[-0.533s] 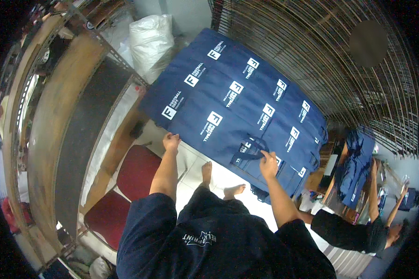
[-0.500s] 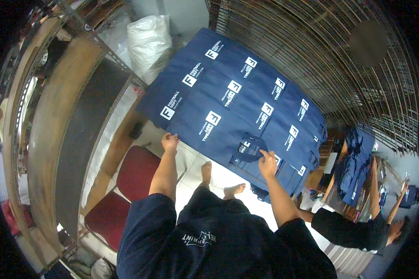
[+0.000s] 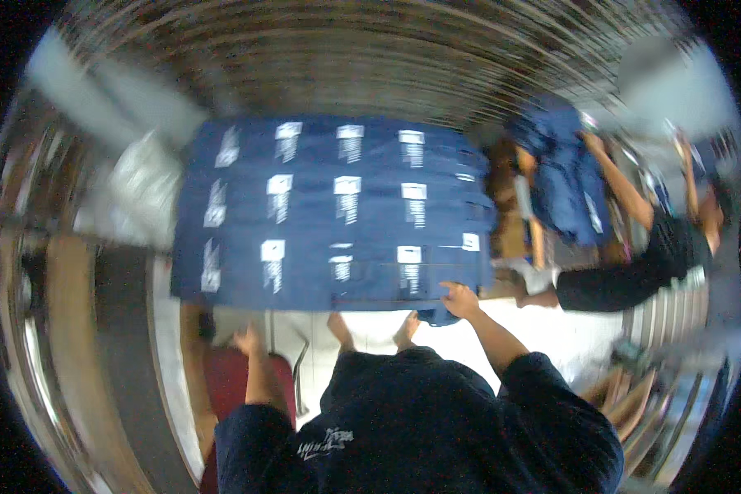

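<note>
A wide spread of navy blue fabric pieces (image 3: 305, 239) with white prints in rows covers the surface in front of me. Toward its near right, the outlines of separate panels show. At the near right edge is my right hand (image 3: 463, 301), its index finger stretched out over the fabric and the other fingers partly curled. A navy flap (image 3: 438, 316) hangs past the edge beside it. My left hand (image 3: 247, 339) is off the fabric, above a dark red chair (image 3: 230, 375). Motion smears its fingers, and nothing shows in it.
To the right, a co-worker (image 3: 634, 272) in dark clothing reaches toward a heap of navy fabric (image 3: 564, 177). Slatted racks (image 3: 337, 66) run along the far side. A whitish plastic sack (image 3: 144, 185) stands at the far left, beyond wooden shelving (image 3: 74, 329). My bare feet (image 3: 340, 329) show below the fabric edge.
The view has turned to the right and blurred. My left hand has left the fabric edge. The dark folded piece near my right hand no longer shows on top, and that hand is at the edge.
</note>
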{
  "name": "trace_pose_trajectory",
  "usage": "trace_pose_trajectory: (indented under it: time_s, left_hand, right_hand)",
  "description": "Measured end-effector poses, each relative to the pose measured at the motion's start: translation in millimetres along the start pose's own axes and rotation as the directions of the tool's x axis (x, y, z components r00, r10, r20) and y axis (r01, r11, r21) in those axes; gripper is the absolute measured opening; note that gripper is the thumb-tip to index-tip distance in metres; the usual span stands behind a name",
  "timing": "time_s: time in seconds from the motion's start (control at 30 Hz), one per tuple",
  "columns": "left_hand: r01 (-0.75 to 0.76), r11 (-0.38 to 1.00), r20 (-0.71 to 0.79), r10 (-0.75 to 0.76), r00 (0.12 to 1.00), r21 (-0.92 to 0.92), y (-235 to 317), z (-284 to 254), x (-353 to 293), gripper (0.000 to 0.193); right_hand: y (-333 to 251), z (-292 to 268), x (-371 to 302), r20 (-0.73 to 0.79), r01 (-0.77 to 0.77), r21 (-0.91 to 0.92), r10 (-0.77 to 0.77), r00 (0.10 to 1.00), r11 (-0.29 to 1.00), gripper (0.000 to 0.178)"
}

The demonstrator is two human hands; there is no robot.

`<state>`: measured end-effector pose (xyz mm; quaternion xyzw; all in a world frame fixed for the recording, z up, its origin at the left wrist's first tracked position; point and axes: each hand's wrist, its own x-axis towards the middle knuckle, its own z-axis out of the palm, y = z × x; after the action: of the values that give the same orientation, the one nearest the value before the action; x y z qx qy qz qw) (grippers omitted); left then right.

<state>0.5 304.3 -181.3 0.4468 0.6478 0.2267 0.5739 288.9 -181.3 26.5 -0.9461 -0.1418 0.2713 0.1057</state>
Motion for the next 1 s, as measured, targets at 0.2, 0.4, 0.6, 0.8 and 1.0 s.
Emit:
trace_pose_trajectory:
  time_s: [0.2, 0.4, 0.6, 0.8, 1.0]
  left_hand:
    - [-0.455, 0.574, 0.366, 0.271, 0.890, 0.681, -94, -31, -59, 0.061]
    - [0.085, 0.859, 0.497, -0.369, 0.786, 0.504, -96, -2, -139, 0.047]
    - [-0.413, 0.787, 0.575, 0.092, 0.813, 0.459, -74, -20, -224, 0.055]
    - [-0.259, 0.635, 0.295, 0.050, 0.954, 0.728, 33, 43, -353, 0.059]
    - [-0.209, 0.583, 0.273, -0.023, 0.962, 0.785, -1, 48, -376, 0.054]
  right_hand:
    - [171, -48, -1, -0.562, -0.158, 0.484, 0.444, 0.698, 0.861, 0.024]
    - [334, -132, 45, -0.712, 0.007, 0.701, 0.700, 0.042, 0.713, 0.033]
    - [416, -148, 82, -0.215, 0.396, 0.901, 0.612, 0.761, -0.176, 0.038]
    - [518, -176, 109, -0.205, 0.423, 0.888, 0.669, 0.714, -0.179, 0.026]
    - [383, -264, 18, -0.170, 0.550, 0.748, 0.694, 0.700, -0.371, 0.011]
